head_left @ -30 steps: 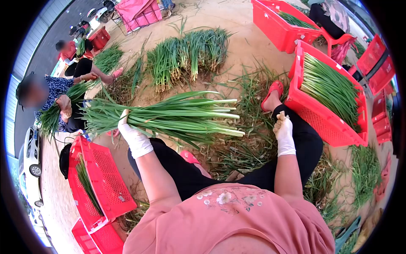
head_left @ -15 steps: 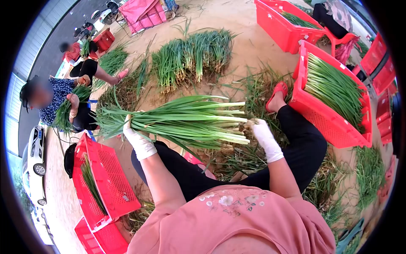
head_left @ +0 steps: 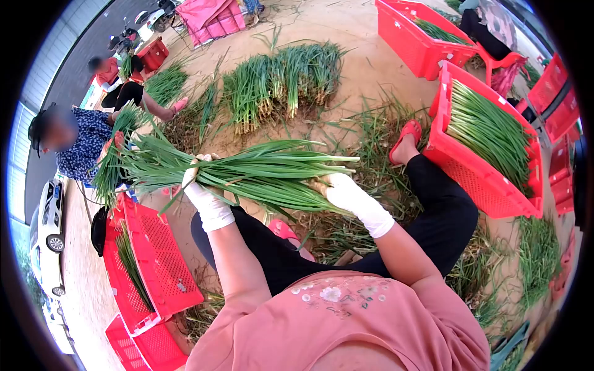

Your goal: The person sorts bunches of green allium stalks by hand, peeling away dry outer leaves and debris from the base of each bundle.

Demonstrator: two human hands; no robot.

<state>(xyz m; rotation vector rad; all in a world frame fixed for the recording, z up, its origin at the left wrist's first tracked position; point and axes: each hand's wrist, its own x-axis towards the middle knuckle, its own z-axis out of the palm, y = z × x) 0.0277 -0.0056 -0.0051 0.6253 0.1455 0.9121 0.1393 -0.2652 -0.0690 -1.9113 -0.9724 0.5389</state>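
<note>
A loose bunch of garlic chives (head_left: 272, 170) lies crosswise above my lap, leaf tips to the left and pale stem ends to the right. My left hand (head_left: 199, 185), in a white glove, is closed around the leafy part. Near the stem ends, my right hand (head_left: 346, 195), gloved too, is closed on the lower side of the bunch. The gloves and leaves hide some of my fingers. Long leaves hang past my left hand towards the co-worker.
A heap of chives (head_left: 281, 80) lies on the ground ahead. Red crates stand right (head_left: 479, 161) and left (head_left: 161, 260), holding chives. Loose trimmings (head_left: 383, 142) cover the ground around my feet. A co-worker in a patterned shirt (head_left: 93, 142) holds chives at the left.
My right hand has moved left from just beyond the stem ends and closed on the stems. My left hand keeps its hold. The co-worker's chives have moved up.
</note>
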